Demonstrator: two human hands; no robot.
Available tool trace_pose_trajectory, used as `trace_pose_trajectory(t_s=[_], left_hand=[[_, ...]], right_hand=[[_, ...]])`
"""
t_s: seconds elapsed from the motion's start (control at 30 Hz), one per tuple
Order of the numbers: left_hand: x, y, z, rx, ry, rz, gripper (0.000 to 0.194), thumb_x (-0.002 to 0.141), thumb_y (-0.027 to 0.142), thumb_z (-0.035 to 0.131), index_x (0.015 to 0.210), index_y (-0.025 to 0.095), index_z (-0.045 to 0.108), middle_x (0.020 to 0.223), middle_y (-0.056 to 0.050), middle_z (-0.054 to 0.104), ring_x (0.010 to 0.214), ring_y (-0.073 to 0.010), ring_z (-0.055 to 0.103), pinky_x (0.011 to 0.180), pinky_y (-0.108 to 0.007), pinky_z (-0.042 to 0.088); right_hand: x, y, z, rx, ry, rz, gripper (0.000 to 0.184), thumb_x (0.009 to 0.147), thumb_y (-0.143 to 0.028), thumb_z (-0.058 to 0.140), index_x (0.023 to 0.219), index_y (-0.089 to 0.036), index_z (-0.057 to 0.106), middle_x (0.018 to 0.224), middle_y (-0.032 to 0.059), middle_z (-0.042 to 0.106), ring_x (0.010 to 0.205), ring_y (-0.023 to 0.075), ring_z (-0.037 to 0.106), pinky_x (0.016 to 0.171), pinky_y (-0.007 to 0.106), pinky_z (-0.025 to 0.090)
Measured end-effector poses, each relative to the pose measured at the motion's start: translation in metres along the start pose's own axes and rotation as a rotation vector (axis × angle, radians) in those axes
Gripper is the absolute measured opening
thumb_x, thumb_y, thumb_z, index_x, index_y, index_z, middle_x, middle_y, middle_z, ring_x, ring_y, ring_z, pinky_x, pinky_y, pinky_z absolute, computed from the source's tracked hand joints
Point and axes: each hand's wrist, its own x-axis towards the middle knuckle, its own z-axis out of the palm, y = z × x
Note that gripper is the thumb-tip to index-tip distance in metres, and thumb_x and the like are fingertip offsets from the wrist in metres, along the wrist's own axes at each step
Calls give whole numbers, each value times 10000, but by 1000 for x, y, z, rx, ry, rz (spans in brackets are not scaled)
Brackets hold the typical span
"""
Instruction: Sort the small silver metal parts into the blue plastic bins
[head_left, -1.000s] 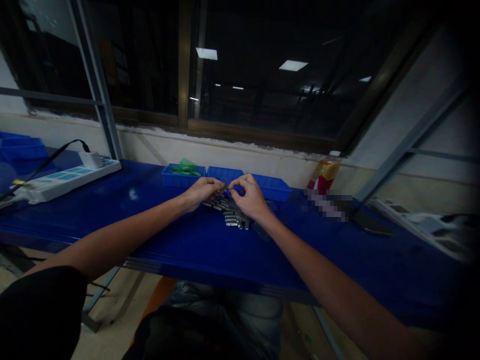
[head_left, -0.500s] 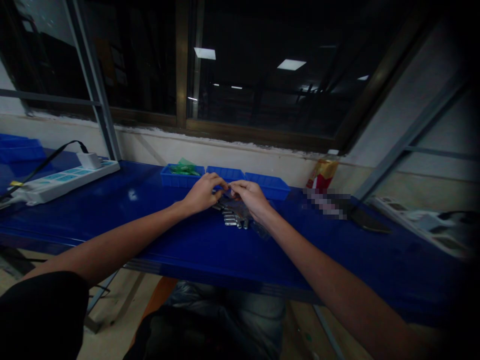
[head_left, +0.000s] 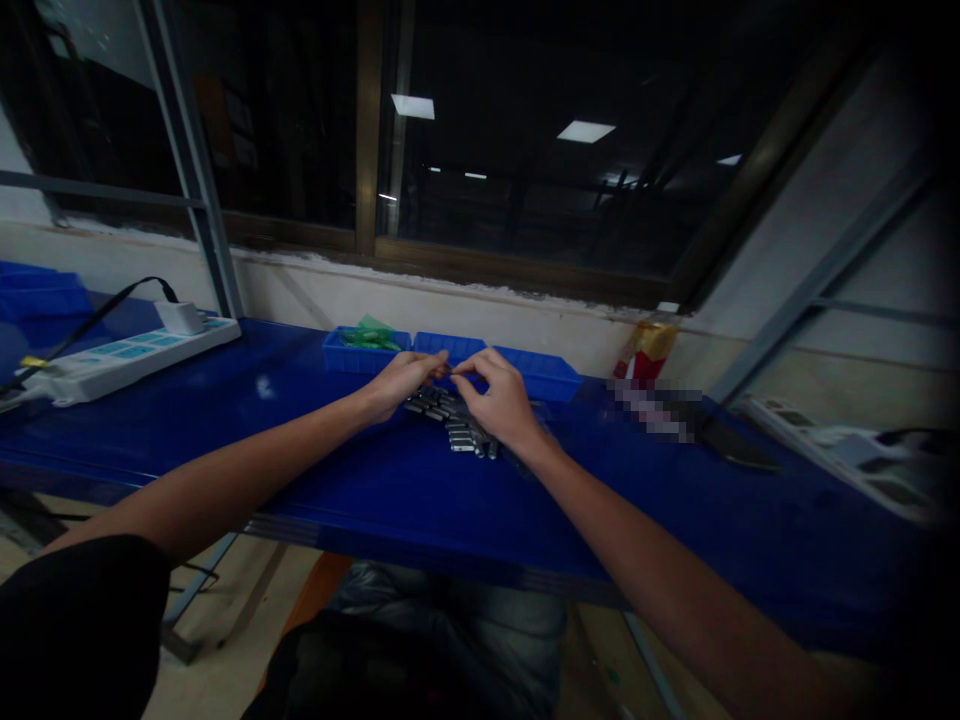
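Observation:
My left hand (head_left: pixel 401 384) and my right hand (head_left: pixel 496 396) meet fingertip to fingertip just above the table. Both are closed in a pinch, and what sits between their fingertips is too small and dark to make out. Below them lies a group of small silvery metal pieces (head_left: pixel 461 437), several side by side in short rows. Part of the group is hidden by my right hand. A clear plastic bag (head_left: pixel 525 462) seems to lie beside my right wrist, hard to see in the dim light.
Behind my hands stand blue bins: one with green pieces (head_left: pixel 369 336), a middle bin (head_left: pixel 448 346) and a right bin (head_left: pixel 536 373). A power strip (head_left: pixel 142 352) lies left. To the right are a red and gold packet (head_left: pixel 645 352) and a dark flat object (head_left: pixel 739 446).
My left hand has turned and its fingers have drawn together. My right hand has shifted slightly, with its fingers more arched. More of the metal pieces show beneath.

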Motion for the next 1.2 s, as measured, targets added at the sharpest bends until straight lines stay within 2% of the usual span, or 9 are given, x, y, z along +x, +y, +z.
trace_pose_trajectory(t_s=[0.1,0.2,0.3,0.4,0.57,0.77,0.87,1.03,1.2], left_hand=[[3,-6,-1,59,56,76,187,799,285,502,783,119,587,750,-41,613,641,-115,522,593,-244,403],[4,-9,-2,289,130,342,143,799,245,512,839,131,587,719,-23,597,638,-113,522,619,-250,417],[0,-9,-3,591,110,610,143,798,216,522,904,155,596,749,-17,591,671,-121,528,667,-267,429],[-4,-8,-3,740,64,713,191,805,163,489,966,168,594,827,-37,594,763,-142,545,726,-289,441],[-2,-7,-1,602,16,570,210,795,163,480,968,159,600,815,-34,613,767,-144,555,741,-295,437],[0,-2,1,36,-72,-45,547,864,539,278,832,114,620,749,-73,621,642,-138,549,584,-262,404],[0,-3,1,-121,-118,-178,580,836,591,287,802,115,615,737,-69,611,594,-124,533,538,-246,376],[5,-11,1,16,-10,66,245,802,344,493,748,125,590,703,-35,601,611,-107,524,575,-232,386],[4,-15,-1,324,124,423,157,801,228,497,871,130,598,761,-35,629,687,-123,561,658,-245,422]], right_hand=[[0,1,1,-54,-11,15,88,761,-217,552,756,-178,630,779,40,555,802,165,527,755,301,405],[1,4,3,-62,-48,79,241,839,-305,462,712,-170,617,728,38,552,772,162,520,741,298,383],[3,4,3,1,-76,163,420,898,-385,316,641,-168,567,658,28,557,696,150,518,677,279,365],[3,5,3,53,-77,232,434,892,-403,313,608,-165,539,601,12,552,614,135,502,597,257,337],[1,13,3,44,-38,216,279,838,-292,424,675,-162,611,636,15,586,624,133,515,589,245,345],[1,10,1,10,57,146,155,787,-242,505,752,-167,636,656,16,543,590,122,483,585,252,383],[0,5,0,2,36,80,129,785,-216,512,811,-182,634,712,18,544,628,123,499,613,261,405],[-2,3,2,35,-36,28,202,751,-104,475,785,-195,652,815,39,550,777,144,537,689,288,445],[0,9,5,154,-44,224,224,677,-107,532,838,-185,668,1022,83,498,929,183,523,696,306,472]])
